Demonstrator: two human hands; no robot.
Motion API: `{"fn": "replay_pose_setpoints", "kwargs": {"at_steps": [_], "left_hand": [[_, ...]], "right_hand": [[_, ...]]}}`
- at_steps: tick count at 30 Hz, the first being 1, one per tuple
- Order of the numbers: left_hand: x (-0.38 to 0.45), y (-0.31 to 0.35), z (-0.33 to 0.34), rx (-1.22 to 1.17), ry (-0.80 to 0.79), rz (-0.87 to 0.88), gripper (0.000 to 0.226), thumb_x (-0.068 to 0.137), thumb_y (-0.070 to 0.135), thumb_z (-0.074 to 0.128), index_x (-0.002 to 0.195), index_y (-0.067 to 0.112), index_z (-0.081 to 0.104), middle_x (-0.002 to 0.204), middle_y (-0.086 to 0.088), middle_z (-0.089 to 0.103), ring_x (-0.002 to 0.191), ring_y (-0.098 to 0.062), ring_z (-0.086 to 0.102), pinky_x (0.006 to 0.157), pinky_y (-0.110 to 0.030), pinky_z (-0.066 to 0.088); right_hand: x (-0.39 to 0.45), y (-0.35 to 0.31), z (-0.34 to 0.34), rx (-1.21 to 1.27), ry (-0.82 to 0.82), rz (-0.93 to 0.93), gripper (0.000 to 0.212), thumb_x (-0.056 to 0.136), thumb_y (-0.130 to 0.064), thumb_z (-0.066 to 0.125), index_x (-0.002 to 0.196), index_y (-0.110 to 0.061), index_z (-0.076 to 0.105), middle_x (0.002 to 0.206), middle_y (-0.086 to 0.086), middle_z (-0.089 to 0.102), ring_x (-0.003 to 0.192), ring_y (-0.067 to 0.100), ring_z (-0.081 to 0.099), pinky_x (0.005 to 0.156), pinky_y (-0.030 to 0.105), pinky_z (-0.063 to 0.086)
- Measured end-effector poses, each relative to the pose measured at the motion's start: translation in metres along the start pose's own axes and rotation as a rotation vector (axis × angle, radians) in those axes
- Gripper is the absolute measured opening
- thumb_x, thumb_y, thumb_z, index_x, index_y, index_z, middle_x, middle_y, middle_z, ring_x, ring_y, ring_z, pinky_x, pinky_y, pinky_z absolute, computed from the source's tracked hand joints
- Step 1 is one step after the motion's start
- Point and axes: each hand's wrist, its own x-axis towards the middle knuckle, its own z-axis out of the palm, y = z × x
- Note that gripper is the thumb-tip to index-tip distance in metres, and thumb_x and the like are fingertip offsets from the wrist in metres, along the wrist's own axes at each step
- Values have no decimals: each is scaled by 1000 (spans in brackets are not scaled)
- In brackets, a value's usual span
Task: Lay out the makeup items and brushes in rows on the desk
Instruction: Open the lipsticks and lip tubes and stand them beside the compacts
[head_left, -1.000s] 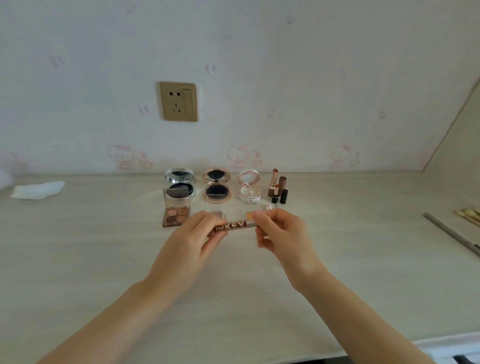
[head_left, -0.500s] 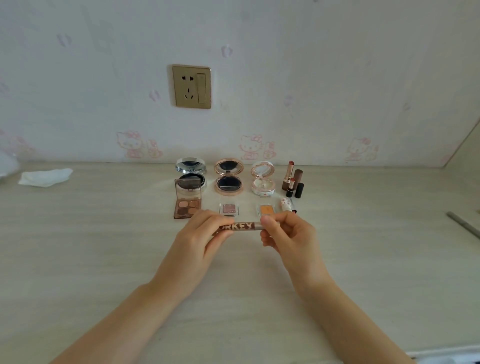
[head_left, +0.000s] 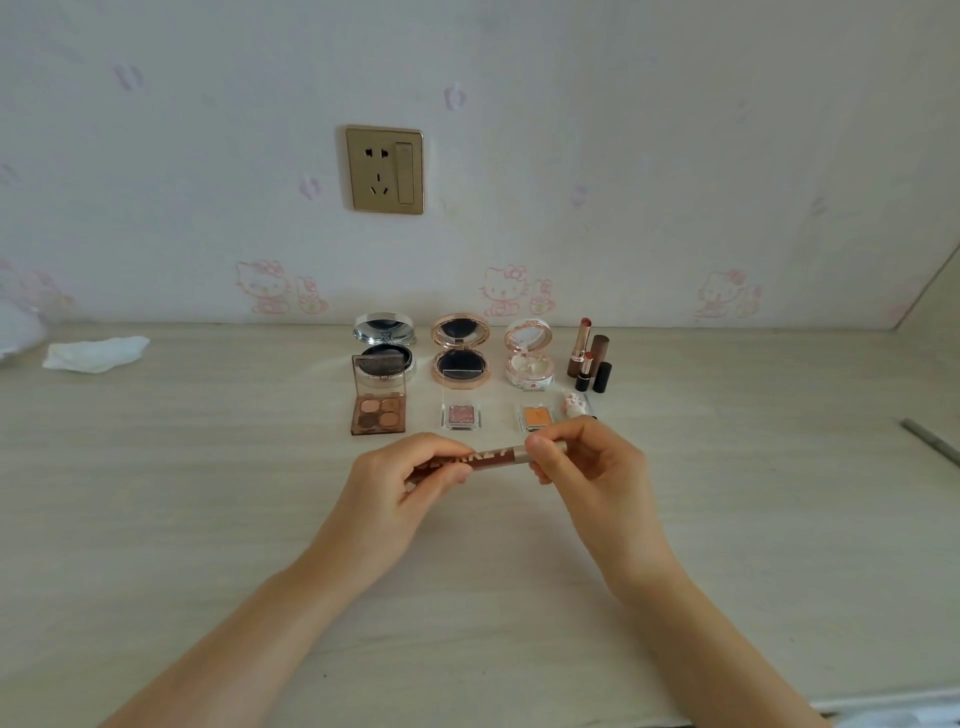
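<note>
Brown tube (head_left: 493, 458) held level above desk (head_left: 208, 519), pinched by left hand (head_left: 410, 483) and right hand (head_left: 587, 467) at either end. Beyond: open compacts (head_left: 460, 351), quad palette (head_left: 378, 413) showing four pans, single-pan pots (head_left: 461, 415), lipsticks (head_left: 589, 358).

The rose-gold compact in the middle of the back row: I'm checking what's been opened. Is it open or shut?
Open. The rose-gold compact has its lid raised toward the wall, mirror facing forward, with the dark pan exposed below.
</note>
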Motion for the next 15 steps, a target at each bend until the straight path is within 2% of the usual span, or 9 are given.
{"fn": "replay_pose_setpoints", "kwargs": {"at_steps": [4,5,7,9,10,12,15], "left_hand": [[2,-2,-1,57,34,34,15,85,18,69,99,21,71,90,14,69,87,-5,65,75,-16,48],[3,-2,0,74,42,45,16,84,18,69,99,20,71,90,14,69,86,-4,65,75,-17,48],[3,-2,0,97,50,67,16,82,18,70,99,19,71,89,12,68,85,-5,64,75,-16,48],[2,-1,0,115,55,88,16,82,17,70,98,19,71,89,12,66,85,-6,63,74,-14,46],[1,0,0,121,58,94,16,82,16,71,98,20,70,89,13,66,84,-7,62,74,-14,45],[1,1,0,120,65,98,17,83,14,71,99,21,70,90,13,66,85,-7,62,74,-14,45],[1,1,0,117,62,92,16,84,14,70,99,21,70,90,14,66,85,-6,62,74,-14,46]], "right_hand": [[-1,2,-3,30,-91,24,34,81,-3,70,104,-27,63,96,-1,70,92,12,66,76,27,55],[-1,2,-4,53,-106,47,36,79,-8,72,108,-27,62,99,-3,69,95,13,65,77,27,55],[0,0,-3,81,-93,132,31,77,-31,77,105,-25,66,99,-4,70,95,15,66,74,27,56],[1,0,-1,110,-64,236,40,71,-51,70,94,-19,71,86,0,72,84,15,68,66,25,53],[2,-1,0,116,-57,269,43,70,-54,66,90,-16,71,78,1,71,76,13,67,62,23,51],[1,0,0,102,-51,271,34,78,-46,65,84,-13,69,68,2,68,65,12,64,58,22,50],[1,2,-2,76,-38,233,9,87,-22,65,83,-16,70,70,2,69,67,11,65,60,23,52]]}}
